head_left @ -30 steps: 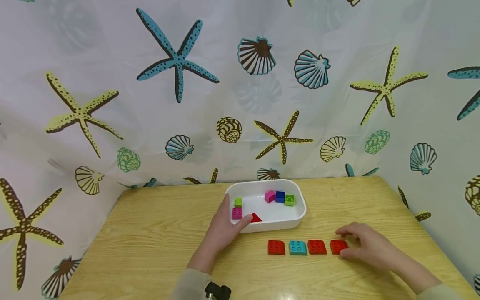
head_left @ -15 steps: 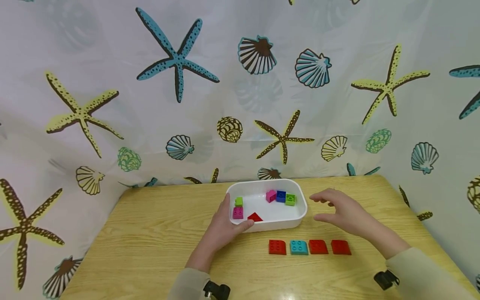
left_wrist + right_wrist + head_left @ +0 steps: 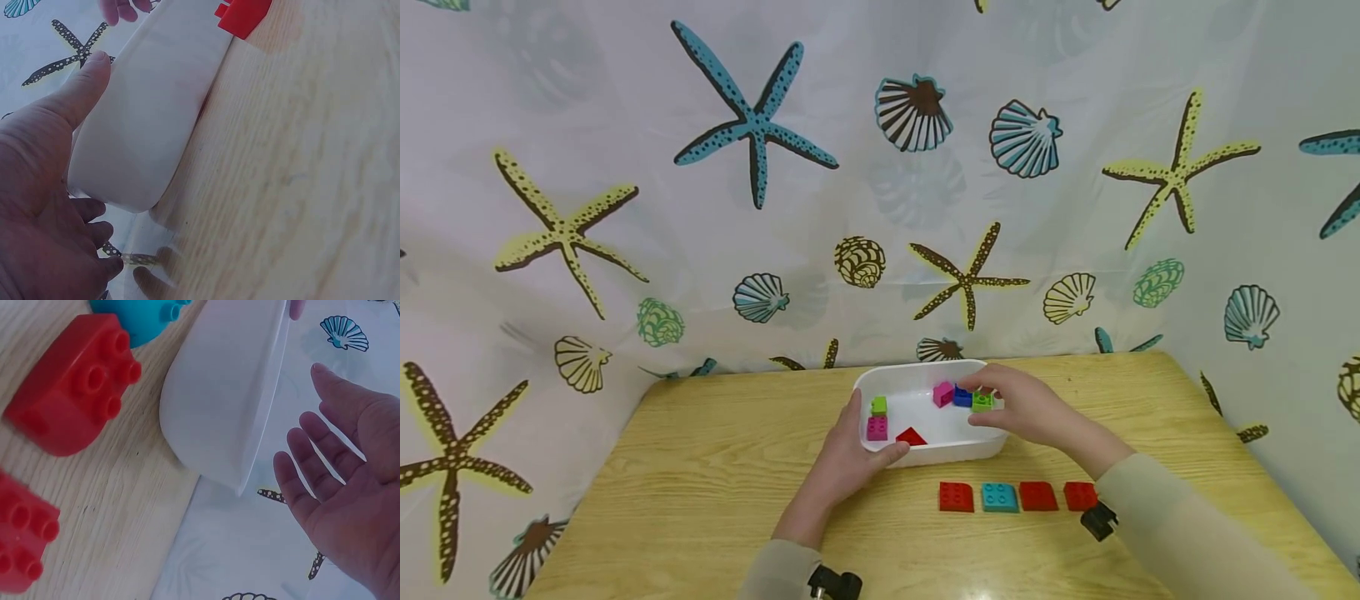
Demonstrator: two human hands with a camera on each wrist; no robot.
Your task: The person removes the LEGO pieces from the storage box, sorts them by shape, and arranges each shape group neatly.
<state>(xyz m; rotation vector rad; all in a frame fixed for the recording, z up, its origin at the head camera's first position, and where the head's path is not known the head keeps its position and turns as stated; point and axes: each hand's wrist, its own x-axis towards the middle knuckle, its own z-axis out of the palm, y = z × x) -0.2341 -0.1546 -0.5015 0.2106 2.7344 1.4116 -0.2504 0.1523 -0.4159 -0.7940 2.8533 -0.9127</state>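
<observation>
The left hand (image 3: 842, 458) holds the left end of a white plastic bin (image 3: 962, 452), its thumb along the front rim and its other fingers around the end. Over the bin's right end reaches the right hand (image 3: 1026, 406), fingers apart and bent, with no block seen in its grasp. Nearest to its fingertips are a lime green toy block (image 3: 982, 402) and a blue block (image 3: 962, 397), both partly covered. Beside them lies a pink block (image 3: 943, 394). At the bin's left are a magenta block (image 3: 877, 428), a small lime block (image 3: 879, 406) and a red triangular-looking piece (image 3: 912, 437).
Before the bin runs a row of studded blocks: a red block (image 3: 956, 497), a teal block (image 3: 1000, 497), a second red block (image 3: 1038, 497) and a third red block (image 3: 1078, 495) partly behind the right wrist camera. A patterned curtain (image 3: 820, 208) backs the wooden table (image 3: 700, 483).
The right hand has let go of the rightmost red block at the row's end and moved up and left to the bin. The left hand has stayed on the bin.
</observation>
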